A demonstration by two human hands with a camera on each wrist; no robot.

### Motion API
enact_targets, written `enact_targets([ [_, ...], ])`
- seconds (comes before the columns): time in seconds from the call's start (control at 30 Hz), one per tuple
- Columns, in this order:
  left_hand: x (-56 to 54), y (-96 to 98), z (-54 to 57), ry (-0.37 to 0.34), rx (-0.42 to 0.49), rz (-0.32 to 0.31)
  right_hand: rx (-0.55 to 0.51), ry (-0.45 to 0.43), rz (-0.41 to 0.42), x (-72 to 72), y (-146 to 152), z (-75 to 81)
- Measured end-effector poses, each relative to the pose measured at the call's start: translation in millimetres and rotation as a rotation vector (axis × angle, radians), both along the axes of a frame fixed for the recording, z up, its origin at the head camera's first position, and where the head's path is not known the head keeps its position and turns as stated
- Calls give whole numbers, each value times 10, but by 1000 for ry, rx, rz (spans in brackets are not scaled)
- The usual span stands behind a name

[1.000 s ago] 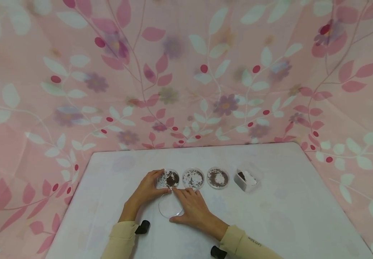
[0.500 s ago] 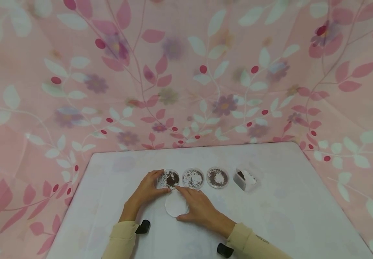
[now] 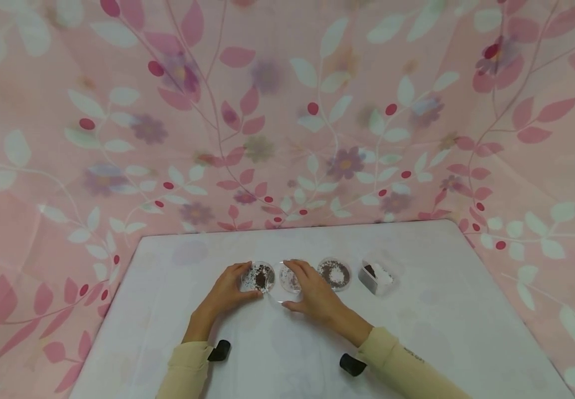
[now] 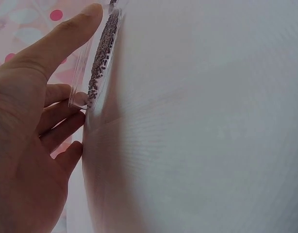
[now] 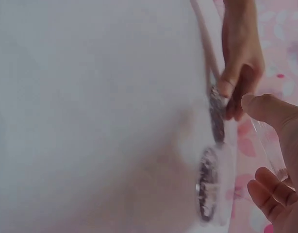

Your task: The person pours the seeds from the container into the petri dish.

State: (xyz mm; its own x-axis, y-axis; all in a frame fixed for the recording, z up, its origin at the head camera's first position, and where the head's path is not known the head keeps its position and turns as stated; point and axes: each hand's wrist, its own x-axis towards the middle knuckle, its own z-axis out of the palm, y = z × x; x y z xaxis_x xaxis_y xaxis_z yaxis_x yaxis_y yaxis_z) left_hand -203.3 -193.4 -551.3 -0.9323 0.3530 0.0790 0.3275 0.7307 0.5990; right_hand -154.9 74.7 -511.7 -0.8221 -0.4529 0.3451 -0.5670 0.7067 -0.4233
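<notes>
In the head view, my left hand [image 3: 225,291] holds the rim of the leftmost round clear dish [image 3: 261,276] between thumb and fingers. White bits and dark brown granules lie in this dish; the granules [image 4: 103,53] also show through its side in the left wrist view. My right hand [image 3: 319,299] grips a clear round lid [image 3: 276,297] by its edge. The lid is raised, tilted in the right wrist view, and overlaps the middle dish [image 3: 289,277] in the head view. My right fingers partly hide that middle dish, which has speckled contents.
Right of the hands stands another round dish [image 3: 334,274], with a brown ring around white bits. Beyond it sits a clear box [image 3: 378,278] holding white and dark material. All rest on a white-covered table [image 3: 442,316], before a pink floral cloth [image 3: 287,138].
My right hand has moved right and away from me with the lid, from the near side of the dishes to over the middle dish. My left hand stays at the leftmost dish.
</notes>
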Motion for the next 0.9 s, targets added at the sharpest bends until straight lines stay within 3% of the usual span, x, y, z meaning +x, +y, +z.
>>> enact_targets([
  [0.13, -5, 13, -15, 0, 9, -1, 18, 52, -42, -157, 31, 72],
  [0.3, -8, 8, -41, 13, -4, -8, 24, 51, -41, -251, 38, 118],
  [0.67, 1, -7, -11, 13, 1, -2, 38, 10, -44, -295, -38, 152],
  [0.9, 7, -6, 1, 9, 12, -2, 150, -35, -9, -308, -117, 231],
])
